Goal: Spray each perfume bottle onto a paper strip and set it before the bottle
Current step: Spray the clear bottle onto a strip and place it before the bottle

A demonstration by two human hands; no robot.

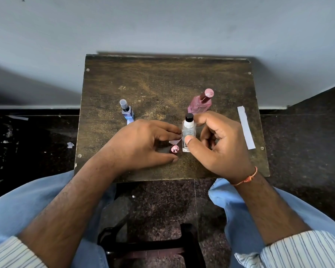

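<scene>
We look down from head height at a small, worn, dark wooden table (162, 82) pushed against a pale wall, with our knees in light blue trousers below its near edge. Our right hand (219, 146) grips a small clear glass bottle (189, 136) with a white neck and black top; the thumb presses its near face and the curled fingers wrap its far side, and the bottle is about midway along the table, nearer the near edge than the far one. We cannot tell whether its base rests on the wood or is lifted slightly. Our left hand (145, 144) reaches in from the left, its fingertips pinching a short paper strip (174, 141) right against the clear bottle's left side. Just below that strip, between the left thumb and fingers, a small pink cap (174, 149) stands on the table. Behind the left hand, towards the left edge, a blue bottle (127, 111) with a grey cap stands upright, and a bit of pale paper (129, 121) shows at its near side, mostly hidden by the hand. Behind the right hand, a taller pink bottle (200, 103) with a pink cap stands upright. Along the right edge lies a long spare strip of paper (246, 130), flat and well apart from the bottles. A thin orange thread (247, 177) circles the right wrist.
</scene>
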